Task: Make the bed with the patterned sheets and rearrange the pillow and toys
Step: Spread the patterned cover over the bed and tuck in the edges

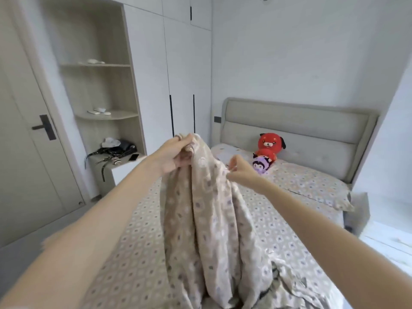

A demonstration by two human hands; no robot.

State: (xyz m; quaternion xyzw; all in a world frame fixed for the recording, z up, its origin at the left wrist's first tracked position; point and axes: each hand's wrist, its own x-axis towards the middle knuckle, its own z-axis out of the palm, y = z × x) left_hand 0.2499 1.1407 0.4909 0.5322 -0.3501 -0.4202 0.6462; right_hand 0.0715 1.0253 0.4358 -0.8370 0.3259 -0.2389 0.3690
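Holding patterned sheet (pixel 207 208) raised over bed (pixel 296 237): your left hand (pixel 176 155) fingers clamp bunched corner, right hand (pixel 240 170) pinches edge, likely hunting corners for spreading; toys (pixel 267 150) parked far, clear.

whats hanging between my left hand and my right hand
In the head view, a raised fold of the patterned sheet hangs between the left hand, which grips its top, and the right hand, which pinches its edge.

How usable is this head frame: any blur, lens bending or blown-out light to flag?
Head view: soft overall, motion smear on both forearms near the bottom edge, though the left hand and right hand holding the patterned sheet are readable; head view: wide-angle bending tilts the door and wardrobe; head view: daylight washes out the right edge, no harsh shadows.
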